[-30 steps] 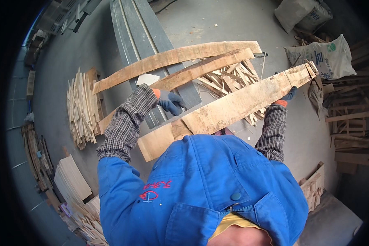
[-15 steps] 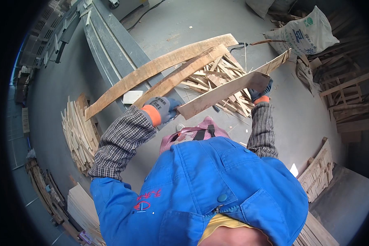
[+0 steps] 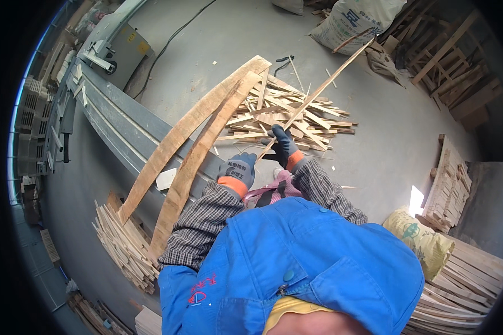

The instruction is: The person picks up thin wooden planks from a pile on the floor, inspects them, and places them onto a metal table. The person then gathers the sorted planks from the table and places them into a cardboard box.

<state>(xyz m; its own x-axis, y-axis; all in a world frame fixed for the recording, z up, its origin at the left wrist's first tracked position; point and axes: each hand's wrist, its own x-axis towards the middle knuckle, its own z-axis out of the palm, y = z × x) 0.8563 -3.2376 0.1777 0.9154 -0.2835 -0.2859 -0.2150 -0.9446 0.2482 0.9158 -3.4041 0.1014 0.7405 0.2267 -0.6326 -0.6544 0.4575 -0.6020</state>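
Observation:
A long thin wooden board (image 3: 328,82), seen almost edge-on, slants up and to the right in front of me. At its near end my left hand (image 3: 238,169), in a grey glove with an orange cuff, is closed on it. My right hand (image 3: 283,146), gloved the same way, grips the board a little farther along, its fingers around the edge. To the left, two long curved boards lie across the grey metal machine bed: an outer board (image 3: 176,134) and an inner board (image 3: 198,153). Their far ends rest on the offcut pile.
A pile of wooden offcuts (image 3: 313,120) lies on the floor ahead. Thin strips (image 3: 126,245) are stacked at left, beside the machine bed (image 3: 123,120). White sack (image 3: 357,22) and scrap wood stand far right. A yellowish sack (image 3: 419,240) and stacked boards (image 3: 464,285) are near right.
The held board has turned from showing its broad face to nearly edge-on. My right hand has moved along it, closer to my left. The whole view has shifted.

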